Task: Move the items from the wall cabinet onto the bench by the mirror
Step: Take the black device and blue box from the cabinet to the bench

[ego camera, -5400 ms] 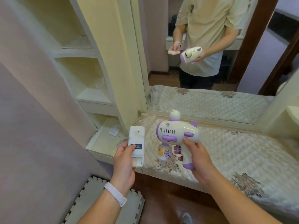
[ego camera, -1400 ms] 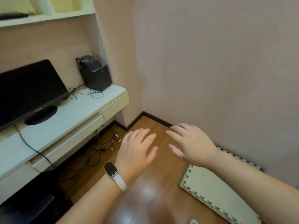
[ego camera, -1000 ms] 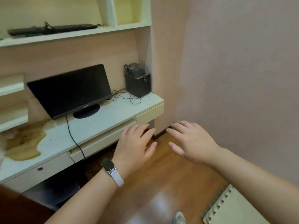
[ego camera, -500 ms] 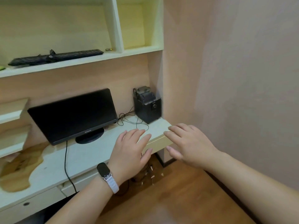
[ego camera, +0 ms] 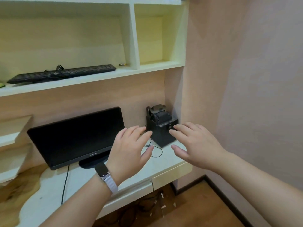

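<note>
The cream wall cabinet (ego camera: 98, 77) fills the upper left of the view. A black keyboard (ego camera: 62, 74) lies on its lower shelf, and a small metallic piece (ego camera: 122, 64) lies beside the divider. The narrow right compartment (ego camera: 157, 40) holds nothing. My left hand (ego camera: 129, 151), with a watch on a white strap, is raised in mid-air, fingers apart and empty. My right hand (ego camera: 195, 145) hovers beside it, also spread and empty, in front of a black box-shaped device (ego camera: 160, 126). The bench and mirror are out of view.
A black monitor (ego camera: 77, 136) stands on the white desk (ego camera: 49, 190) below the shelves, with thin cables by the black device. A plain pink wall closes the right side. Cables and small bits lie on the wooden floor (ego camera: 188, 213) under the desk.
The view has swung from the bench and mirror to the desk, then upward to the shelves. The toy and white device are no longer in my hands; both stay spread and empty.
</note>
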